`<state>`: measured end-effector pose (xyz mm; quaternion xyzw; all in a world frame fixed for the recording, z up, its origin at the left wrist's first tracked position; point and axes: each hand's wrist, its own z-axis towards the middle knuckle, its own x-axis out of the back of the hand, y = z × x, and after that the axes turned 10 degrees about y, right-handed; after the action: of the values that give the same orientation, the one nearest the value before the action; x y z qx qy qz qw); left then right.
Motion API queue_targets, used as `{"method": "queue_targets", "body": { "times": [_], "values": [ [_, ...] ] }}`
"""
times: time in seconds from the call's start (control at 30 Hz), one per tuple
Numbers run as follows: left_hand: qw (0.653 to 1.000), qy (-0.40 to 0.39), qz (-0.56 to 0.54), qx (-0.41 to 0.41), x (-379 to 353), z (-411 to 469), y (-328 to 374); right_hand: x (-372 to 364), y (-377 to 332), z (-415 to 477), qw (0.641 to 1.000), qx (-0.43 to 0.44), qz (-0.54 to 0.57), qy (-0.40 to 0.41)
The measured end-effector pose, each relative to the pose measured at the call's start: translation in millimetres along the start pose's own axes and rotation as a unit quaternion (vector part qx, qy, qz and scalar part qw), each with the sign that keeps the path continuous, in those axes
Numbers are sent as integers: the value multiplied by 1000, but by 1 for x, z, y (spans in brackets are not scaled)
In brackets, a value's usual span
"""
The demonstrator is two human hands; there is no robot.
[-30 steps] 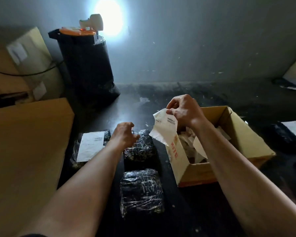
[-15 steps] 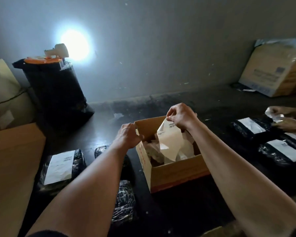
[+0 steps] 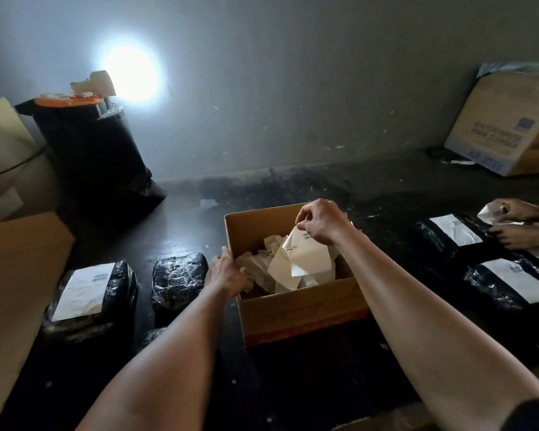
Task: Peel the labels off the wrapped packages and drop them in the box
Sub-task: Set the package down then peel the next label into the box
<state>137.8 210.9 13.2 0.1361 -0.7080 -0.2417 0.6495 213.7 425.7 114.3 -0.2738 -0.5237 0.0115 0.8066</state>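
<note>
An open cardboard box [image 3: 302, 312] sits in the middle of the dark table, holding several crumpled white labels. My right hand [image 3: 322, 221] pinches a peeled white label [image 3: 305, 259] by its top corner, and the label hangs down inside the box. My left hand [image 3: 229, 273] rests at the box's left wall, fingers reaching over its rim. To the left lie a black wrapped package with a white label [image 3: 84, 290] and a bare black package [image 3: 179, 276].
Another person's hands [image 3: 523, 223] peel a label at the right edge, above two labelled black packages [image 3: 511, 284]. A tall black bag [image 3: 91, 150] stands back left, a cardboard sheet [image 3: 16, 275] lies left, and a large carton [image 3: 511, 126] sits back right.
My right hand lowered the label further into the box. My left hand dropped from the box's far corner to its left wall. The view shifted slightly.
</note>
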Motion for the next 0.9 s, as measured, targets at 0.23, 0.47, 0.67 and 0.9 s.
{"method": "queue_targets", "body": {
  "times": [0.23,0.47,0.67,0.9],
  "values": [
    [991,-10,-130,39,-17,-10,-8,-3,10,4,999,38,-21,-19],
    [987,-10,-148,66,-16,-13,-6,-8,12,7,997,64,-22,-40],
    [987,-6,-143,69,-18,-11,-7,-10,9,12,994,79,-49,-60],
    [982,-2,-177,74,-19,-8,-11,-17,8,14,994,90,-28,-61]
  ]
}}
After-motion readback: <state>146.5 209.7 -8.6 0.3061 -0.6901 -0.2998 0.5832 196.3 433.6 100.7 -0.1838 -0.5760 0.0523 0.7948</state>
